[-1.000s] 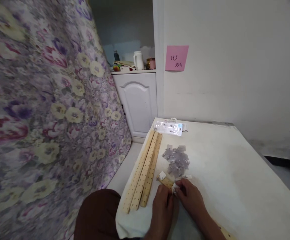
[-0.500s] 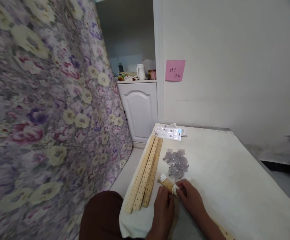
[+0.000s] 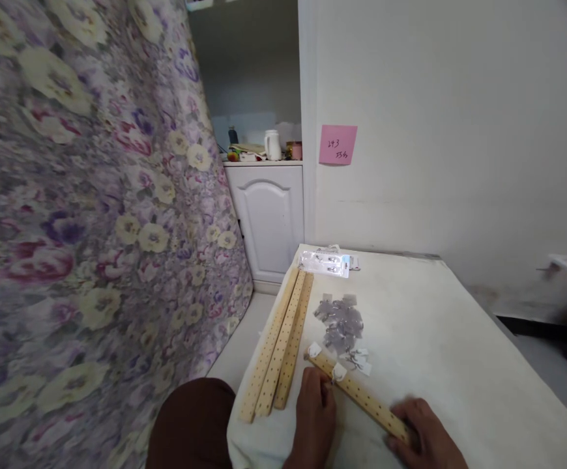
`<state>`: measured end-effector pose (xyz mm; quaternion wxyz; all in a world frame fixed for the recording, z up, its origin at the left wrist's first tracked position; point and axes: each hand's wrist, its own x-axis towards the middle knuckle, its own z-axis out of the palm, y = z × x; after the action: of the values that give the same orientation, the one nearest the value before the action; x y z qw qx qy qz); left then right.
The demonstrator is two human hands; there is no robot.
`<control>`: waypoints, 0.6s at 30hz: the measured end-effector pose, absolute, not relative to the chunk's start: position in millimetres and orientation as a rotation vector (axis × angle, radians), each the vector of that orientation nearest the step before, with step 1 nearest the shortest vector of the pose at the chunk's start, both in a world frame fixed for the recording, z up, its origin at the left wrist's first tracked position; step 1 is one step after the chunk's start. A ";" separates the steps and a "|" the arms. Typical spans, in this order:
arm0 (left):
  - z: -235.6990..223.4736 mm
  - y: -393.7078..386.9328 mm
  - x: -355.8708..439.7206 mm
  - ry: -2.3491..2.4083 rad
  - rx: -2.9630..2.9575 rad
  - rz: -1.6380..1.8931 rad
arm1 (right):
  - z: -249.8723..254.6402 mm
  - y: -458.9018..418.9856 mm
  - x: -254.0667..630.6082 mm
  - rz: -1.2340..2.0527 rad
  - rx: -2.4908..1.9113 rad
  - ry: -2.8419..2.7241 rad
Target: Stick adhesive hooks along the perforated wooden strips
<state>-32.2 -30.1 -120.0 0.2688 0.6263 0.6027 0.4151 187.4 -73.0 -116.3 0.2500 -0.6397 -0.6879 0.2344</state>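
Observation:
A pale wooden strip with rows of small holes (image 3: 365,397) lies slantwise in front of me. White tags hang on its far end, one at the tip (image 3: 314,350) and another a little nearer (image 3: 339,372). My left hand (image 3: 315,407) is closed, its fingertips at the strip's left edge just below the second tag; exactly what they pinch is partly hidden. My right hand (image 3: 423,433) is slightly blurred and wraps round the strip's near end. Beyond the strip lie a small bunch of loose white tags (image 3: 358,360) and a pile of small clear grey packets (image 3: 339,322).
Several more holed wooden strips (image 3: 279,352) lie lengthwise along the left of the white-covered table (image 3: 459,365). Clear blister packaging (image 3: 325,264) rests at the far edge. A floral curtain (image 3: 117,228) hangs at left, and a knee (image 3: 190,423) shows below the table edge.
My right hand has left the second tag and moved down right to the strip's near end. That tag and more of the strip now show. My left hand stays close to the same spot.

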 end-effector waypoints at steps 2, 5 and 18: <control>-120.1 -30.3 -32.3 1.620 1.685 1.123 | -117.6 -75.4 186.5 0.603 -1.767 -1.869; -121.9 -29.9 -32.7 1.621 1.670 1.129 | -118.0 -75.8 182.0 0.582 -1.805 -1.848; -124.8 -27.4 -34.1 1.632 1.678 1.144 | -108.9 -75.2 175.1 0.673 -1.854 -1.785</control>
<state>-34.1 -27.4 -124.8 0.2651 0.6209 0.6042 0.4233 175.1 -75.2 -108.9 0.2384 -0.6767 -0.6518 0.2456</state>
